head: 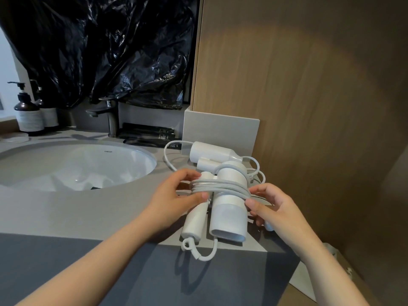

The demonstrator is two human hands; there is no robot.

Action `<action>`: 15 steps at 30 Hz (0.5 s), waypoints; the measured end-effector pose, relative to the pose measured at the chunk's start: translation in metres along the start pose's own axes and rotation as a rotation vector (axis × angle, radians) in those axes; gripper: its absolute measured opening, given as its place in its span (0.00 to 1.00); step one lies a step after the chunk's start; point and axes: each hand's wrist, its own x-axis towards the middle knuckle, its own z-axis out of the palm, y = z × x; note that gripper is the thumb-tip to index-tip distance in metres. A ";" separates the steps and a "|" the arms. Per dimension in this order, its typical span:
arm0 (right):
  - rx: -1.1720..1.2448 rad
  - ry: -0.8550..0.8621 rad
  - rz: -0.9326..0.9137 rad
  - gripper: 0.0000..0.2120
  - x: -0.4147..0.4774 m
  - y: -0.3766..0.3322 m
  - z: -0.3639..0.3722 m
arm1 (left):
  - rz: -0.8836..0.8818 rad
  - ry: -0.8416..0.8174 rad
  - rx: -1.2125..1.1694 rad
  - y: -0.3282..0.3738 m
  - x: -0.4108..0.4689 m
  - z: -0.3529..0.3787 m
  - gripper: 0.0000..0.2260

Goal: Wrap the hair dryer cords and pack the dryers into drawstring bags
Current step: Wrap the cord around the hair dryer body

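While both forearms reach in from below, the left hand [176, 195] curls round the folded handle and cord coils [220, 187], thumb pressed on the strands, and the right hand [272, 208] pinches the coils' other side between thumb and fingertips. They hold a white hair dryer [227, 208] just above the front edge of the grey countertop [88, 208], nozzle toward the camera. A second white dryer [212, 152] lies behind it. Two pump bottles [28, 113] stand far left by the round sink [72, 164] and a dark tap [108, 117]; black plastic sheeting [106, 47] hangs above, wood panelling [309, 85] on the right.
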 end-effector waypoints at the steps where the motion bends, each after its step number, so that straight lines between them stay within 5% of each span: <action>1: -0.026 0.008 -0.011 0.12 0.000 -0.003 0.001 | 0.034 -0.019 0.035 0.000 0.000 -0.003 0.14; 9: -0.101 0.058 -0.106 0.16 -0.001 -0.018 0.006 | 0.027 -0.235 0.287 0.017 0.017 -0.009 0.06; 15: -0.163 0.088 -0.109 0.13 0.000 -0.022 0.008 | 0.034 -0.271 0.288 0.018 0.026 -0.005 0.20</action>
